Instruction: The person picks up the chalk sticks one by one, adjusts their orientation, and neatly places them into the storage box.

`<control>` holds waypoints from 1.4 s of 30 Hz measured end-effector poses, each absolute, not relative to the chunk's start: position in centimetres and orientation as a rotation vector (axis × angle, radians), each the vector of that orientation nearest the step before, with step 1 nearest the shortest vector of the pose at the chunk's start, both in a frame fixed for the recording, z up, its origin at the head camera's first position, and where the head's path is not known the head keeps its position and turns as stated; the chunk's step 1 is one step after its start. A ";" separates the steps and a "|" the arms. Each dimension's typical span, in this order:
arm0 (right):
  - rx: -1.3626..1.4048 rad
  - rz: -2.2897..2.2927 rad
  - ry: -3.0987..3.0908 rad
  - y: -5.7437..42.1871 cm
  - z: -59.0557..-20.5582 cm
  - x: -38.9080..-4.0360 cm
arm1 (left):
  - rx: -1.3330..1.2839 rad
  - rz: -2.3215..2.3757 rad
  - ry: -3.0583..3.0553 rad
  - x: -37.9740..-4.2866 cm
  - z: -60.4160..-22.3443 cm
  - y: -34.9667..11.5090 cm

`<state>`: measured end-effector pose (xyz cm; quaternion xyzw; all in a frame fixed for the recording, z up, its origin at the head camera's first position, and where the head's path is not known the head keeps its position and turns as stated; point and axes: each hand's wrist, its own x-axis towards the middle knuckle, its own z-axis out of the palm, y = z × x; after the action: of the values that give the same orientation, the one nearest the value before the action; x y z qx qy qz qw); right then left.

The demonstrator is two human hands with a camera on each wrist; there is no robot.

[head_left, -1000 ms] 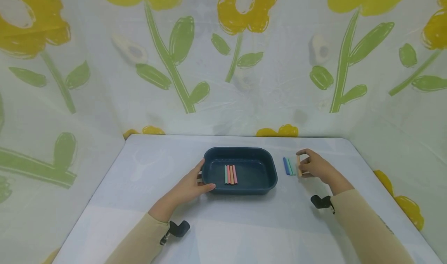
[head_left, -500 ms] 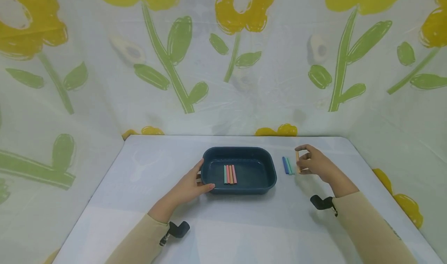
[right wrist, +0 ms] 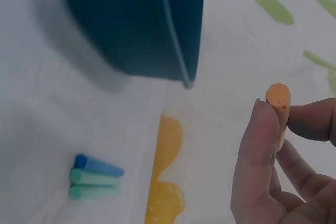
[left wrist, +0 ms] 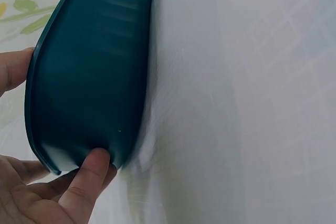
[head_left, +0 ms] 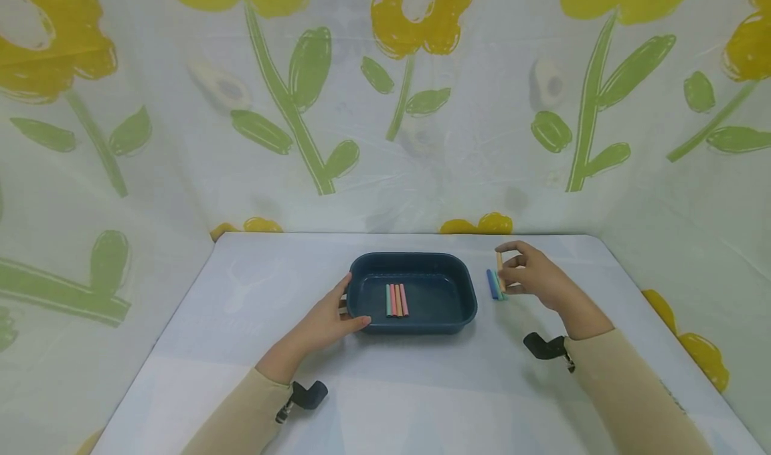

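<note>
A dark blue rectangular dish [head_left: 442,301] stands on the white table. My left hand [head_left: 325,319] holds its left end, thumb at the front corner and fingers along the outer wall. Several chalk sticks [head_left: 397,300] in green, pink and orange lie side by side inside, left of the middle. My right hand [head_left: 536,278] pinches an orange chalk stick [right wrist: 279,103] between thumb and fingers, raised just right of the dish. Below it, a blue chalk stick [right wrist: 97,164] and two light green chalk sticks [right wrist: 94,184] lie together on the table.
The white table [head_left: 409,395] ends at a back edge close behind the dish. A flower-print cloth [head_left: 482,107] hangs behind and at both sides. Each wrist carries a small black camera mount [head_left: 308,395].
My right hand has lifted the orange chalk stick off the table and moved it left toward the dish, over the blue and green sticks. The left hand and dish stay in place.
</note>
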<state>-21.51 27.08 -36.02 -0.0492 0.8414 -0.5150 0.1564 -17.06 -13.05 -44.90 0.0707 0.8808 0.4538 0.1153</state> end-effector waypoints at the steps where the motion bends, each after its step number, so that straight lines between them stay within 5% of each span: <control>1: -0.143 -1.486 2.399 26.8 -35.9 -21.5 | 0.209 1.327 2.582 -17.0 -44.9 -13.0; 42: -0.110 -1.599 2.228 15.5 -39.9 -23.4 | 0.191 1.306 2.577 -17.0 -44.8 -12.9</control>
<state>-23.44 15.51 -39.88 -0.0394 0.7959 -0.5710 0.1973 -16.95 -12.94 -44.77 0.0654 0.8833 0.4477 0.1229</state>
